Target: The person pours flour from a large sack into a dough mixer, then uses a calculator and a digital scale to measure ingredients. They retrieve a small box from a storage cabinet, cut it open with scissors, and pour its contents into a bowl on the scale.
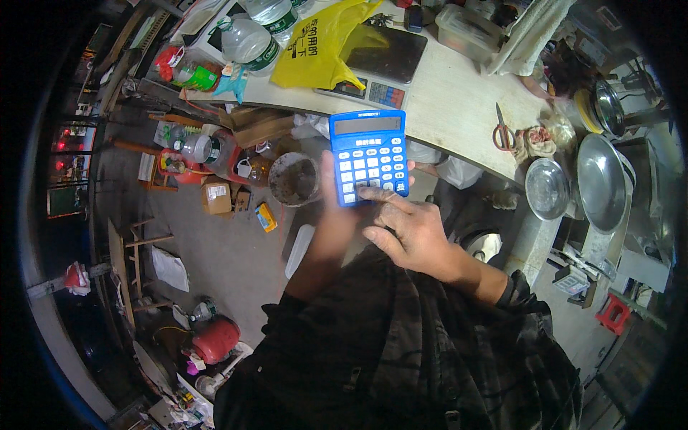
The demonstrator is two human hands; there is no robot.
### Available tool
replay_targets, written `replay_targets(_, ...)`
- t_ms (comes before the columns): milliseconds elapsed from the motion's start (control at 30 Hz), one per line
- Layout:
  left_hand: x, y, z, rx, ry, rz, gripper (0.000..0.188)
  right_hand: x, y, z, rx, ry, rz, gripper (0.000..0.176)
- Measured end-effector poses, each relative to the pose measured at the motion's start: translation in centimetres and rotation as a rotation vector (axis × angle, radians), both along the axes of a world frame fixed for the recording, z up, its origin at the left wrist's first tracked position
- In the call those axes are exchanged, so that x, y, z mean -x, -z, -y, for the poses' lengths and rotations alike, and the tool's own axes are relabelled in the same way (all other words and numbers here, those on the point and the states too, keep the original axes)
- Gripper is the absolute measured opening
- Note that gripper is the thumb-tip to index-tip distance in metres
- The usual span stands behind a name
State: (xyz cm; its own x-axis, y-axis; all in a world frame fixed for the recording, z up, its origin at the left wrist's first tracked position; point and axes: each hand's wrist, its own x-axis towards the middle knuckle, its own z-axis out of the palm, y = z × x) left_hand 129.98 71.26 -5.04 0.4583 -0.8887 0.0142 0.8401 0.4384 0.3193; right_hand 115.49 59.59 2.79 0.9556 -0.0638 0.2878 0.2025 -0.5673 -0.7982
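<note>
A blue desk calculator [368,156] with white keys is held up in front of my body, its display at the far end. My left hand [329,180] grips it from beneath, the thumb along its left side and fingertips showing at its right edge. Most of that hand is hidden behind the calculator. Over the lower keys is my right hand [411,228], its index fingertip at the bottom rows and its thumb held apart. The right hand holds nothing. Whether the fingertip presses a key cannot be told.
Beyond the calculator is a white table [457,102] with a digital scale [387,59], a yellow plastic bag [322,43], large water bottles [250,45] and scissors [503,129]. A dirty bucket [294,179] stands on the floor below. Metal basins [602,183] are at the right.
</note>
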Motion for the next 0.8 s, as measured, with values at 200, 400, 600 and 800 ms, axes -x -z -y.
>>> replay_targets(200, -0.1, 0.1, 0.6, 0.008, -0.095, -0.044, 0.121, 0.4, 0.4, 0.5, 0.056, 0.055, -0.012, 0.027)
replay_targets(400, -0.3, -0.1, 0.4, -0.01, -0.085, -0.052, 0.119, 0.0, 0.2, 0.4, 0.05, 0.041, -0.059, 0.026)
replay_targets(600, 0.0, -0.2, 0.6, 0.017, -0.072, -0.083, 0.118, -0.8, 0.0, 0.1, 0.052, -0.04, -0.113, 0.025)
replay_targets(800, -0.9, -0.7, 0.4, -0.039, -0.115, -0.012, 0.115, -0.1, 1.2, 2.2, -0.044, 0.146, 0.129, 0.02)
